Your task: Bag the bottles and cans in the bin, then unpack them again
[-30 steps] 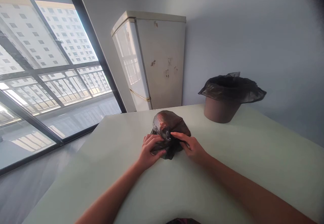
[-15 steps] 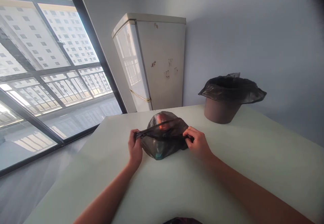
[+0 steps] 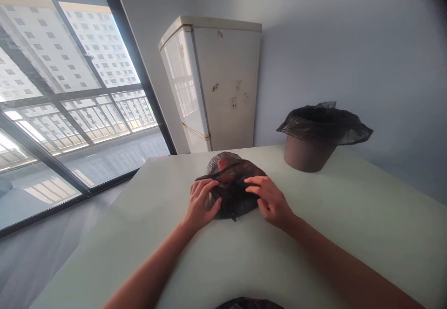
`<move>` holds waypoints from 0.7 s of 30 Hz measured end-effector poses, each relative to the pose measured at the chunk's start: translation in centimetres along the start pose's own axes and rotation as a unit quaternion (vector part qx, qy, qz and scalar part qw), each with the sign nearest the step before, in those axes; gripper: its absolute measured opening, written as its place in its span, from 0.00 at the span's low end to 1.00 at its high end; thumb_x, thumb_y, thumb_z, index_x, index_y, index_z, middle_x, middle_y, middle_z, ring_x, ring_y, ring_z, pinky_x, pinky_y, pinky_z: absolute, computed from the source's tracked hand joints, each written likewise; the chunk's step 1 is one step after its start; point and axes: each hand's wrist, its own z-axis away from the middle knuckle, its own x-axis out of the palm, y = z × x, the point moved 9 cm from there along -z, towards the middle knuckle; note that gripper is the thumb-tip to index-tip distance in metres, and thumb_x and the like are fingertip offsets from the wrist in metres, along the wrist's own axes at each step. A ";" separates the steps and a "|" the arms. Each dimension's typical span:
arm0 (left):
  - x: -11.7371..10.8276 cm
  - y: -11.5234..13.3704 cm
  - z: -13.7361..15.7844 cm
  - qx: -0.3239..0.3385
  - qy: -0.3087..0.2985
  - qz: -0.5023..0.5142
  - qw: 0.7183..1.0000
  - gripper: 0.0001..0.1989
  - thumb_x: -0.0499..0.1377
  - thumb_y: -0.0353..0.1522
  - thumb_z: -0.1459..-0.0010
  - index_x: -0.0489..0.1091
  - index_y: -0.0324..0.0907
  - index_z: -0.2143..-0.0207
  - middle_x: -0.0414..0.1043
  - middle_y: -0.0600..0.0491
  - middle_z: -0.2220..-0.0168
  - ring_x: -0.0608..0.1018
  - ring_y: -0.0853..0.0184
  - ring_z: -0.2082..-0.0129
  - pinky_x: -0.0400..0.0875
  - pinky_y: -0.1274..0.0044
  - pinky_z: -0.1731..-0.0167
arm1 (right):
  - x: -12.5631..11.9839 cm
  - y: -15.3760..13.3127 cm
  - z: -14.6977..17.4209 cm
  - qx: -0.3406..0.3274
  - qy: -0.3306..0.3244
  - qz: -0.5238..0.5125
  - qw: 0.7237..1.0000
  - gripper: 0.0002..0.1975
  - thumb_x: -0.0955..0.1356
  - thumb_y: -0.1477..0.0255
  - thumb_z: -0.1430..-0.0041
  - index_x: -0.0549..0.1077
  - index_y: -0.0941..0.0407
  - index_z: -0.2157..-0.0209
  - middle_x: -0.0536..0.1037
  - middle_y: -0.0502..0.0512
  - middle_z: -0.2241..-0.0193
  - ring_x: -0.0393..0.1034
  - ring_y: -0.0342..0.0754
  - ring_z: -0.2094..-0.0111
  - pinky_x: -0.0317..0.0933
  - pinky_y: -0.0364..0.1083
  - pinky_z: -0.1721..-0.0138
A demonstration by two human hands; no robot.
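Note:
A filled black plastic bag [image 3: 235, 202] lies on the pale table between my hands. Something red shows through its thin film near the top; the rest of what it holds is hidden. My left hand [image 3: 202, 204] rests against the bag's left side, fingers spread over the plastic and thumb apart. On the opposite side, my right hand [image 3: 270, 199] has its fingers apart at the bag's right edge, touching or just above the film. Neither hand grips the plastic.
A brown bin [image 3: 307, 154] lined with a black bag [image 3: 324, 129] stands at the table's back right. Part of another dark bag [image 3: 249, 303] shows at the bottom edge. Behind the table [image 3: 223, 257] is a white fridge [image 3: 226, 85], with a glass sliding door [image 3: 80, 94] on the left.
Both hands have let go of the bag's stretched rim and opened. My left hand has moved inward over the bag, whose rim has gone slack and folded over it.

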 end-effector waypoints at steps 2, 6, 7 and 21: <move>1.8 -0.4 0.0 -0.002 -0.067 -0.012 0.998 0.22 0.61 0.34 0.35 0.67 0.49 0.40 0.76 0.49 0.56 0.75 0.57 0.53 0.66 0.64 0.47 | 2.1 -1.0 0.3 -0.042 -0.106 0.008 0.993 0.26 0.60 0.86 0.42 0.72 0.51 0.47 0.75 0.57 0.43 0.69 0.56 0.44 0.62 0.58 0.43; 3.1 -2.0 0.1 -0.031 -0.113 -0.024 0.993 0.07 0.57 0.36 0.31 0.76 0.49 0.58 0.74 0.51 0.66 0.74 0.60 0.61 0.66 0.68 0.55 | 4.4 0.1 0.8 -0.024 -0.200 0.084 0.976 0.20 0.61 0.81 0.34 0.73 0.54 0.45 0.77 0.60 0.47 0.73 0.53 0.53 0.62 0.54 0.52; 2.9 -2.4 0.1 -0.047 -0.106 -0.007 0.993 0.09 0.56 0.37 0.30 0.76 0.48 0.61 0.73 0.51 0.66 0.74 0.61 0.61 0.66 0.69 0.56 | 4.6 0.6 0.8 -0.012 -0.203 0.103 0.974 0.17 0.61 0.79 0.32 0.73 0.55 0.47 0.78 0.60 0.51 0.73 0.52 0.57 0.62 0.52 0.55; 1.9 -3.6 0.0 -0.109 -0.090 0.041 0.989 0.06 0.61 0.37 0.35 0.75 0.46 0.61 0.73 0.50 0.59 0.74 0.61 0.57 0.67 0.69 0.53 | 6.3 3.0 2.5 0.033 -0.288 0.153 0.945 0.11 0.66 0.82 0.37 0.78 0.55 0.62 0.75 0.56 0.66 0.68 0.51 0.63 0.60 0.49 0.62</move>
